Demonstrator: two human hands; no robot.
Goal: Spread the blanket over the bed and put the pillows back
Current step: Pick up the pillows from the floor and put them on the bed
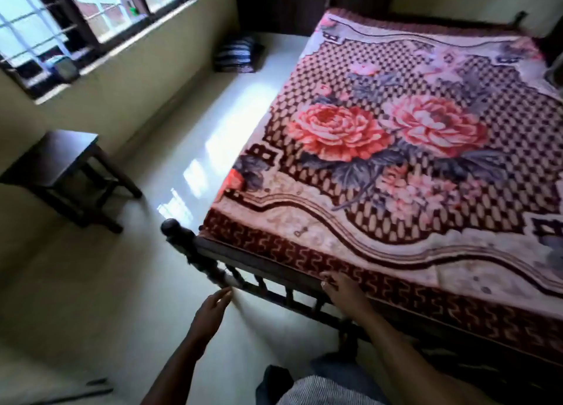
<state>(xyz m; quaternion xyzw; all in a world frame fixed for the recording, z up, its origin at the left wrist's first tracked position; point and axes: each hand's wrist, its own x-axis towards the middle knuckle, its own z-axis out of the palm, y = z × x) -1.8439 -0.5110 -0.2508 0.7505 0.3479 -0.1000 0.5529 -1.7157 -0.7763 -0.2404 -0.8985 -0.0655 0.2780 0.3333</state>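
Note:
A floral blanket [396,136] with big red and pink roses and a maroon border lies flat over the whole bed [243,270]. My right hand [341,289] rests on the blanket's maroon edge at the foot of the bed, fingers on the fabric. Its grip is not clear. My left hand [213,310] hovers open beside the carved corner post [173,231], holding nothing. A dark striped pillow [237,54] lies on the floor at the far wall, left of the bed.
A dark wooden stool [61,167] stands against the left wall under a barred window [76,21]. Pale glossy floor [189,149] runs between the stool and the bed. A dark door or cupboard [289,2] stands behind the bed.

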